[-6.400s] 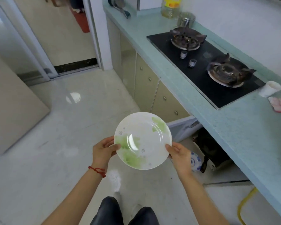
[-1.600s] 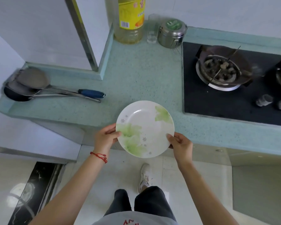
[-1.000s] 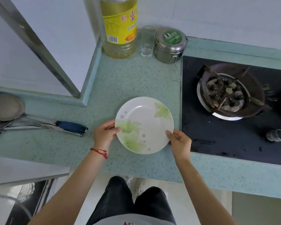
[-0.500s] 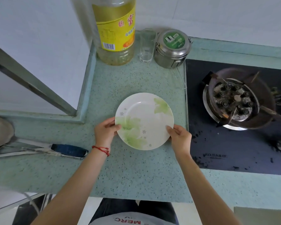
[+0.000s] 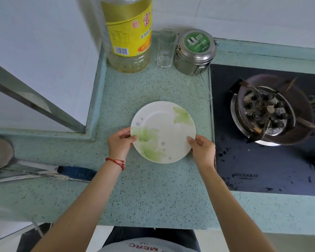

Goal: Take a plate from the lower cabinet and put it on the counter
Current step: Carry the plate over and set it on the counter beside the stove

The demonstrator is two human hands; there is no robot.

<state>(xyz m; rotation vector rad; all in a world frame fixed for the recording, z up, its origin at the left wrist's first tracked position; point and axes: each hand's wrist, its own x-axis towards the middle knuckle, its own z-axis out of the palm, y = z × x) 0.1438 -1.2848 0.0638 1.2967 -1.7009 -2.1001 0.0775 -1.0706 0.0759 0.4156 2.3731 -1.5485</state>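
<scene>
Left hand (image 5: 120, 141) pinches plate (image 5: 163, 132) at left rim, thumb on top; right hand (image 5: 202, 149) pinches right rim. I judge last step: plate low over tabletop (image 5: 144, 193), contact unclear. Next: settle flat, let go. Left: ladle handle (image 5: 76, 173), well apart. Behind: oil bottle (image 5: 129, 33), glass (image 5: 165, 49), steel tin (image 5: 195, 51). Right: hob (image 5: 262, 160) edge just beside plate; mind it.

White wall (image 5: 44, 42) behind speckled teal worktop, pale floor (image 5: 11, 239) below.

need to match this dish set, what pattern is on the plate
White plate with pale green leafy flower prints and tiny grey blossoms, clearest in the head view.
</scene>
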